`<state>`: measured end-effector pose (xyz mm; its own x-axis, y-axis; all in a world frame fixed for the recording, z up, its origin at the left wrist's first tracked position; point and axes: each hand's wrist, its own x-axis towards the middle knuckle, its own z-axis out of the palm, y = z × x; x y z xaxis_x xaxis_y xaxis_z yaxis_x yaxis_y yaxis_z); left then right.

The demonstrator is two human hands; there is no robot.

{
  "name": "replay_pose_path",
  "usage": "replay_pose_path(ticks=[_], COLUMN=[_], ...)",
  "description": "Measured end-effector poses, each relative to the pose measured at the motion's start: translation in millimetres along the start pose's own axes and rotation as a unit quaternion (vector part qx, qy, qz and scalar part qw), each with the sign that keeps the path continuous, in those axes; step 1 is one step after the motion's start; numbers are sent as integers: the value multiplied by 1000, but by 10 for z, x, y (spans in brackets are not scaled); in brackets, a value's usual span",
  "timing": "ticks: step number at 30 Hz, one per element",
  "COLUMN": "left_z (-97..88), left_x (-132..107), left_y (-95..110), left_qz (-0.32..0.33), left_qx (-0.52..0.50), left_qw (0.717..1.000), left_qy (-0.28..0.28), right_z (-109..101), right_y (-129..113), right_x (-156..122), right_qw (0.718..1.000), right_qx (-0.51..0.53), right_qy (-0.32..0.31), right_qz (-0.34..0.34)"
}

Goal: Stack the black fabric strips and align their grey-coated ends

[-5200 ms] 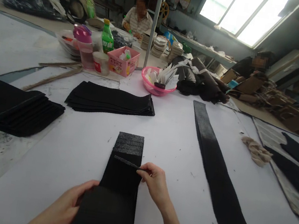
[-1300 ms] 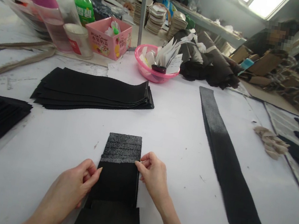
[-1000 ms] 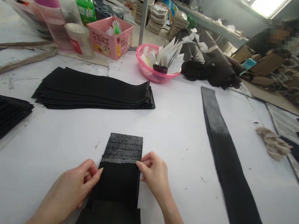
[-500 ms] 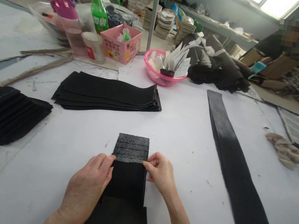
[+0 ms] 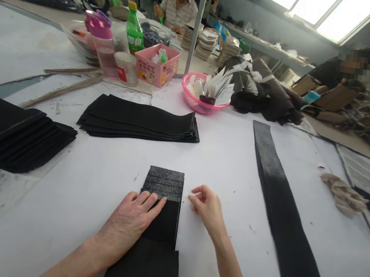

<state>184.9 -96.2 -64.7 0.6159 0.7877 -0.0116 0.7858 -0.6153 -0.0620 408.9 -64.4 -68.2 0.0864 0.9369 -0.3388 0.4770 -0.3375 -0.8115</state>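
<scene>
Left hand (image 5: 135,216) is resting, half-open, on flat, grainy-ended black strips (image 5: 165,223); right hand (image 5: 207,207) is hovering half-curled, empty.

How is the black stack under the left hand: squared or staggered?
Staggered: the black stack shows several speckled bands, stepped beyond the left hand.

Matt and smooth along the black strips (image 5: 165,229), rough and grainy at their grey-speckled ends (image 5: 166,181). Smooth and paper-like across the white table covering (image 5: 222,168). Glossy pink plastic for the basin (image 5: 204,108), matt paper for the slips (image 5: 218,86) inside; translucent green plastic for the bottle (image 5: 133,32), crumpled cloth for the rag (image 5: 342,195), dull metal for the pole (image 5: 198,23).
</scene>
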Motion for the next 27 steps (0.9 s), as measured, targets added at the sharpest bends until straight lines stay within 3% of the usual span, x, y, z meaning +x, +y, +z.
replay_pose_path(ticks=[3,6,15,22,27], left_z=[-9,-3,56,120,128], left_x=[-14,-13,-45,-7,87], left_y=[-4,-17,-74,-169,-205], left_qz=[1,-2,-10,-34,-38], left_qx=[-4,-12,-52,-175,-199], left_qw=[1000,1000,998,982,977], left_qy=[0,1,29,63,65], right_z=[109,267,328,294,278], right_y=[-154,-272,-333,-437,-442], right_x=[-118,-169,-33,30,54], right_qw=[980,949,890,881,875], right_qx=[-137,-231,-373,-385,-383], right_qy=[36,36,8,-40,-53], right_qz=[-141,-212,-261,-271,-291])
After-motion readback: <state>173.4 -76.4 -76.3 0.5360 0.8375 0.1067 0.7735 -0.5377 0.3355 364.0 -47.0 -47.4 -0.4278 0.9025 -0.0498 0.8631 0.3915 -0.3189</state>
